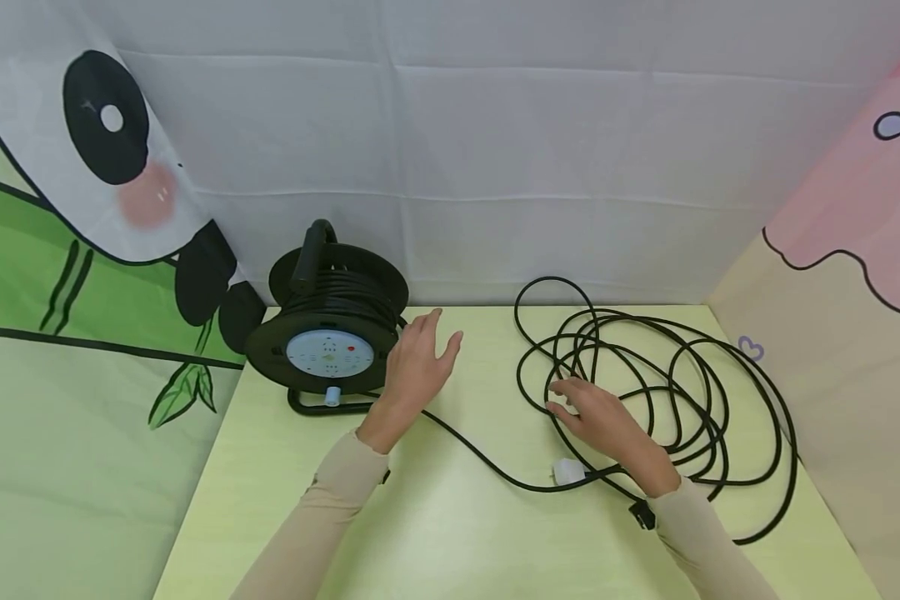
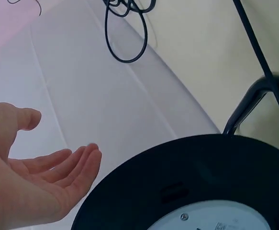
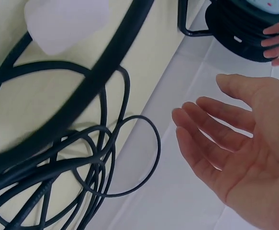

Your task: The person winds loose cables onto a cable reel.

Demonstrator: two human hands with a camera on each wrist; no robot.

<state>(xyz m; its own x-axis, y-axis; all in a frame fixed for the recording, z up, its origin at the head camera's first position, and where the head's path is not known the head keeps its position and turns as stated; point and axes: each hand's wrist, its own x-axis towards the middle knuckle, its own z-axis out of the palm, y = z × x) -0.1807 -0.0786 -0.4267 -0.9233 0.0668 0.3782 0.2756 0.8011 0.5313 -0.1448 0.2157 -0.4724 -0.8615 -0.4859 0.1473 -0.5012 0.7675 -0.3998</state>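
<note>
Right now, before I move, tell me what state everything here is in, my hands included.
Cable reel: standing on its frame, partly wound.
Socket panel: nothing plugged in.
Loose cable: unwound, in overlapping loops.
White plug: unplugged, on the table.
Left hand: fingers extended, holding nothing.
Right hand: fingers relaxed, holding nothing.

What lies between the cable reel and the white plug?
In the head view, a stretch of black cable crosses the table; the left hand is beside the reel.
</note>
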